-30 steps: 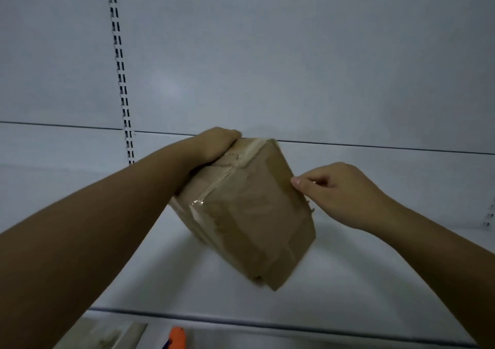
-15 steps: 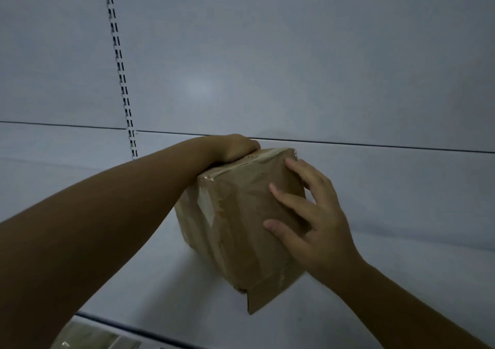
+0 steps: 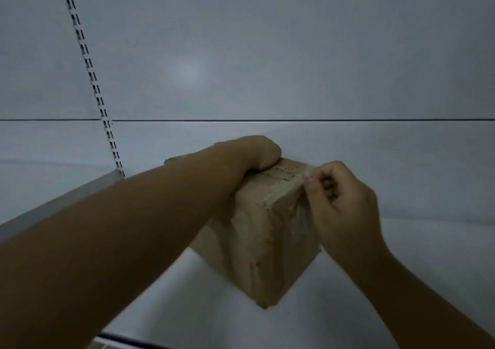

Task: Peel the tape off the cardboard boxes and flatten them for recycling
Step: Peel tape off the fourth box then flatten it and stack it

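The cardboard box (image 3: 263, 241) is closed and keeps its full shape, tilted on one lower corner on the white shelf (image 3: 401, 281). The left hand (image 3: 261, 151) presses down over the box's top far edge, its grip clamped on the box to steady it, though the fingers are hidden behind. The right hand (image 3: 340, 198) is curled at the top near corner, thumb and forefinger pinched together on what looks like a lifted end of the clear tape (image 3: 284, 189) (the frame is soft there, so I cannot be sure the end is actually caught).

By my reading the task is at its very start: glossy tape runs from the pinch leftward across the top edge, and more appears to wrap the side face below the pinch. No flap is open, nothing is flattened. Left to do: strip the tape, open the seams, and press the box flat.

The shelf is a smooth white board, dimly lit. Behind the left grip rises a pale back panel (image 3: 267, 54), with a slotted upright strip (image 3: 88, 62) well off to the left.
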Demonstrator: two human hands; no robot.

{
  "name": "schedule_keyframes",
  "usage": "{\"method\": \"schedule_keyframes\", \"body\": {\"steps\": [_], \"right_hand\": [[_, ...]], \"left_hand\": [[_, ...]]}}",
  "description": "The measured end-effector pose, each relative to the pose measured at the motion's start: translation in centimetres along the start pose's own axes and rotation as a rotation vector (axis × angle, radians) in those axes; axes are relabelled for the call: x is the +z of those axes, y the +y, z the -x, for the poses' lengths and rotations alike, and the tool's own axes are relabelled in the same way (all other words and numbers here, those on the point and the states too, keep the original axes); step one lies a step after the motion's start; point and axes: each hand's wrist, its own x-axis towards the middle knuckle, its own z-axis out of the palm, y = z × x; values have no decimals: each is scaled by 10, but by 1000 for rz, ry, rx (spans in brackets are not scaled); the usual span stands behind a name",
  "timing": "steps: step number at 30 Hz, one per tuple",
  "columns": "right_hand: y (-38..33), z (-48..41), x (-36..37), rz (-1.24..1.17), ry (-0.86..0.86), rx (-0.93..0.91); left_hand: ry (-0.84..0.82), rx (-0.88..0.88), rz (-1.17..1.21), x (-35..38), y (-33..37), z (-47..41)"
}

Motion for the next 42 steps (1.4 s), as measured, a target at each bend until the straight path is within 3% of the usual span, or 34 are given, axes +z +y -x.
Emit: {"method": "schedule_keyframes", "body": {"steps": [2,4,7,15,26,33,42], "right_hand": [[4,-8,-17,-18,-163,260],[10,-18,-34,-182,-441,476],[18,-22,-46,-261,-764,530],[17,-17,-45,-301,-891,628],[10,-14,-37,-419,-811,757],[-9,-21,-48,-1200,-608,650],[-19,-16,-32,-1469,-345,701]], "left_hand": [[-1,36,28,0,7,4],[-7,75,30,1,5,10],[18,74,7,0,-2,11],[25,36,-12,2,-1,9],[69,-70,147,5,-3,5],[112,-155,211,9,-5,3],[148,-152,163,9,9,8]]}}
